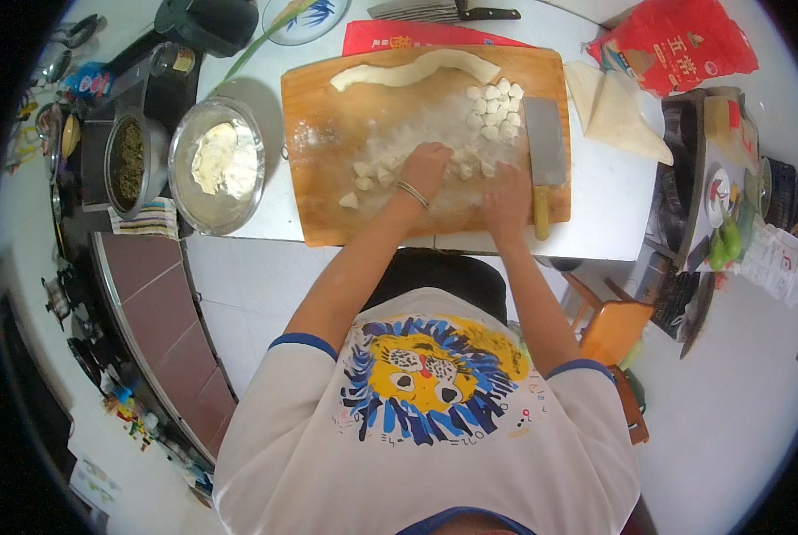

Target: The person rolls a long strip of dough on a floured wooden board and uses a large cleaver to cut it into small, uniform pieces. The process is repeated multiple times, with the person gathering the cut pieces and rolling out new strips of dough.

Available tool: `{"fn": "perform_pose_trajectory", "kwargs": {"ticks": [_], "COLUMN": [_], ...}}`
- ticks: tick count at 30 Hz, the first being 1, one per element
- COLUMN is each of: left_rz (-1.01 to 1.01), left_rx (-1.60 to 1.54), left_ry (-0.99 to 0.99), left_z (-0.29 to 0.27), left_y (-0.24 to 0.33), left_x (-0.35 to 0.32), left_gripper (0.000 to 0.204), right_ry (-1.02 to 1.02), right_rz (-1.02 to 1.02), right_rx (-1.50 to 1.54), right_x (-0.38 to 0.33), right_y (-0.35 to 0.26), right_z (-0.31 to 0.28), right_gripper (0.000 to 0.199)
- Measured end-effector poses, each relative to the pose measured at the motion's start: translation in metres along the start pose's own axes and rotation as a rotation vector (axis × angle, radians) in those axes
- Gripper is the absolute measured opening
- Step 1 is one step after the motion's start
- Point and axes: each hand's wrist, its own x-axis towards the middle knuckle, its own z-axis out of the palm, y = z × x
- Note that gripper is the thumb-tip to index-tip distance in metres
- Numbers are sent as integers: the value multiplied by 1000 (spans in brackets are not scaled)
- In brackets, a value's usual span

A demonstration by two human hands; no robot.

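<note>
My left hand [427, 168], with a band at its wrist, is curled down over the floured middle of a wooden board [327, 205]. Cut dough pieces [384, 176] lie on both sides of it, and whatever is under its fingers is hidden. Flat on the board, my right hand [508, 192] has its fingers stretched out beside the nearest pieces. A cleaver [544, 143] with a wooden handle rests along the board's right side. Rounded dough balls [494, 109] are grouped left of its blade. Across the back stretches a long dough rope [417, 69].
A metal bowl [180, 169] holding pale dough stands left of the board, beside a pot [124, 165] of dark green filling. Behind the board are a red packet [425, 36], a plate [305, 20] and a knife [492, 13]. A red bag [675, 45] and cloth [617, 111] are at right.
</note>
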Motion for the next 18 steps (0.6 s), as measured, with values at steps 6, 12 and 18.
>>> {"fn": "perform_pose_trajectory", "kwargs": {"ticks": [6, 12, 18], "left_rz": [26, -520, -439], "left_rx": [412, 644, 333], "left_ry": [11, -212, -14], "left_z": [-36, -50, -19], "left_y": [-17, 4, -18], "left_x": [-60, -113, -93], "left_gripper": [33, 74, 78], "right_ry": [-161, -203, -120], "right_rz": [-103, -360, -418], "right_rx": [14, -5, -37], "right_x": [5, 27, 65], "right_y": [-42, -86, -47], "right_z": [17, 48, 61], "right_gripper": [62, 63, 60]}}
